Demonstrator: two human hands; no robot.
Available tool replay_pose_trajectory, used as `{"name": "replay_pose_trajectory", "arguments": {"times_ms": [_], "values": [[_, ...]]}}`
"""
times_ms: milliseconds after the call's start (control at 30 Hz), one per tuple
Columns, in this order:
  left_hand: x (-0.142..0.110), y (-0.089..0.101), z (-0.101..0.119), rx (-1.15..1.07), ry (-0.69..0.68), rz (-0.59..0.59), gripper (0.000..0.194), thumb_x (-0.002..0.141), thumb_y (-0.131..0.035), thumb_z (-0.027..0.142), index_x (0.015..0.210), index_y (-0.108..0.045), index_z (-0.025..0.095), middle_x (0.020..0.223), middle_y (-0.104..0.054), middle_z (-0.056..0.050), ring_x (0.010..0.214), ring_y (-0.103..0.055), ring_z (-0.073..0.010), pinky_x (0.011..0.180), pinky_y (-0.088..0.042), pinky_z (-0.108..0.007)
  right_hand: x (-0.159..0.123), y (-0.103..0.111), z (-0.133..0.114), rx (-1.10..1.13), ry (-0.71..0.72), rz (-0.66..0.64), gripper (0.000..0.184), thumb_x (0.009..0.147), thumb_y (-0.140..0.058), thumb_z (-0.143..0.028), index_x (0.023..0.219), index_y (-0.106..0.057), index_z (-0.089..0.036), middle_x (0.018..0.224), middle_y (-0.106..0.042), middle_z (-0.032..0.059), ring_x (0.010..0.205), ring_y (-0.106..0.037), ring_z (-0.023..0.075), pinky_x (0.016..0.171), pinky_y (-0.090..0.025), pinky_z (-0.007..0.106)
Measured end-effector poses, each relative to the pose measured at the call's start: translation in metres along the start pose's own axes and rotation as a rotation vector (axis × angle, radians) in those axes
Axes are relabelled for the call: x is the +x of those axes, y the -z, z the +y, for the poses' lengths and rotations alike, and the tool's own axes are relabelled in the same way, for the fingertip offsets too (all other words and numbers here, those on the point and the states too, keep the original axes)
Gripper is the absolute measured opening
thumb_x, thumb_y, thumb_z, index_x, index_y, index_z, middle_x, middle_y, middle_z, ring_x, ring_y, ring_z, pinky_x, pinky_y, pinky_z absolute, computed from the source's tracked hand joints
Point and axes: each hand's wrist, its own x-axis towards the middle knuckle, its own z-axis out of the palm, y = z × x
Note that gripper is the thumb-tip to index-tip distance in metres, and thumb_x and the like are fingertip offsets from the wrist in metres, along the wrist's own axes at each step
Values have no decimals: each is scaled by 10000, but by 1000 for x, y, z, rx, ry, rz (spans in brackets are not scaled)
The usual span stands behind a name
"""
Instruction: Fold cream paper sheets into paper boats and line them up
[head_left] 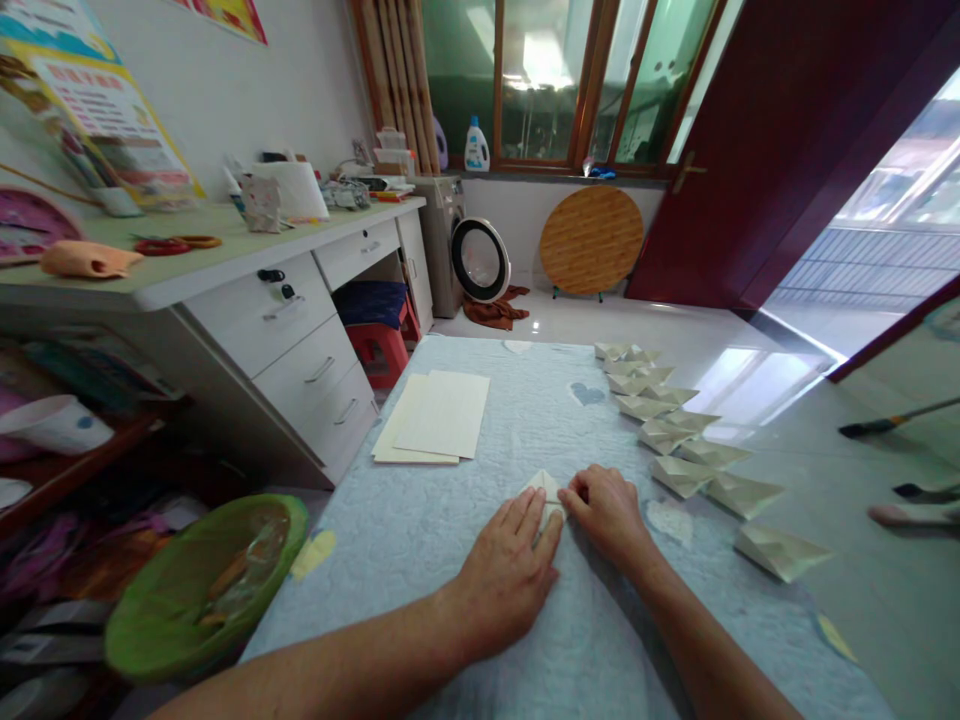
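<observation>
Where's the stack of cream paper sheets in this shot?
In the head view, the cream paper sheets lie on the pale blue quilted mat, ahead and left of the person's left hand, with the row of folded paper boats off to their right.

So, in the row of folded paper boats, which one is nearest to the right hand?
The paper boat just beyond the right hand, on the row's inner side. The others all lie farther from that hand.
</observation>
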Motion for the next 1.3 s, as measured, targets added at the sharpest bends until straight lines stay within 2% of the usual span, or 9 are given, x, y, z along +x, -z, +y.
{"name": "replay_pose_trajectory", "arguments": {"times_ms": [133, 367, 533, 633, 1000, 1200, 1300], "values": [[0, 1, 3, 2, 69, -14, 545, 975, -452, 407, 1433, -387, 119, 1498, -398, -251, 1415, -349, -357, 1118, -346, -491, -1, 1, 0, 15, 5, 7, 211, 878, -588, -296, 730, -702, -198, 820, -686, 50, 846, -559, 216, 702, -283, 303], [2, -1, 5, 19, 79, -15, 564, 950, -506, 409, 1414, -417, 100, 1463, -445, -251, 1380, -404, -360, 1100, -359, -476, -1, 1, 0, 11, 5, 17, 204, 872, -595, -300, 733, -705, -199, 813, -685, 49, 834, -566, 212, 703, -290, 301], [10, 4, 0, 2, 63, 2, 672, 925, -542, 495, 1442, -394, 91, 1404, -520, -207, 1294, -489, -325, 1092, -376, -442, 0, 1, 0, 4, -8, 13, 203, 866, -598, -306, 727, -705, -204, 811, -688, 49, 833, -570, 215, 698, -291, 301], [15, 6, -3, -4, 71, -9, 670, 912, -556, 522, 1418, -438, 99, 1343, -570, -173, 1220, -528, -306, 1082, -384, -427, 0, 2, -1, -4, -19, 8, 202, 867, -601, -313, 730, -704, -207, 818, -689, 47, 841, -570, 217, 702, -294, 300], [14, 6, -1, 26, 90, 6, 609, 922, -532, 536, 1386, -475, 145, 1339, -563, -151, 1196, -515, -295, 1039, -386, -442, 0, 8, 7, 15, -9, -43, 198, 863, -599, -291, 723, -706, -201, 828, -694, 46, 857, -574, 218, 701, -288, 305], [15, 7, -1, 29, 88, -7, 628, 913, -552, 531, 1381, -477, 119, 1337, -559, -155, 1174, -515, -300, 1021, -398, -445, 1, 8, 21, 58, -17, -25, 163, 823, -619, -278, 688, -671, -204, 772, -666, 33, 808, -563, 213, 690, -298, 307], [15, 7, -1, 35, 91, -16, 620, 916, -551, 528, 1382, -477, 125, 1346, -555, -155, 1183, -511, -302, 1020, -395, -446, -1, 11, 25, 214, 11, 83, 85, 796, -599, -233, 731, -639, -194, 761, -636, 31, 782, -553, 201, 717, -354, 306]]}}
